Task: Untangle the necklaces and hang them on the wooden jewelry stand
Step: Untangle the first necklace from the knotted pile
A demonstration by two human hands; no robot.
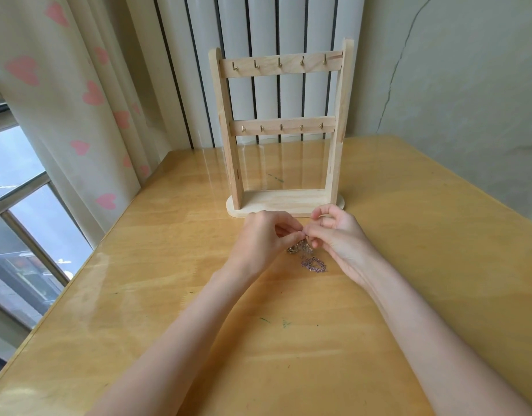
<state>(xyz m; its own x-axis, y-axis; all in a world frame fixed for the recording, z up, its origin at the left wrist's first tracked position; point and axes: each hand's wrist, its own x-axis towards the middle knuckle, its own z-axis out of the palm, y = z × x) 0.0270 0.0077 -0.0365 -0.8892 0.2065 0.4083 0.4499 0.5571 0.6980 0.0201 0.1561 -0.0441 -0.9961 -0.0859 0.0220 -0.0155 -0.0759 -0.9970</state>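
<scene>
A tangled bunch of necklaces (314, 264) lies on the wooden table (138, 295), with a gold part under my fingers and a purplish chain trailing toward me. My left hand (263, 235) and my right hand (336, 232) meet above the bunch, and both pinch the tangle between thumb and fingers. Just beyond my hands stands the wooden jewelry stand (284, 127), upright, with two crossbars that each carry several small brass hooks. Nothing hangs on the hooks.
The table's left edge runs along a window (18, 220) and a curtain with pink hearts (63, 100). A white radiator (267, 31) and a pale wall (453, 70) stand behind the stand.
</scene>
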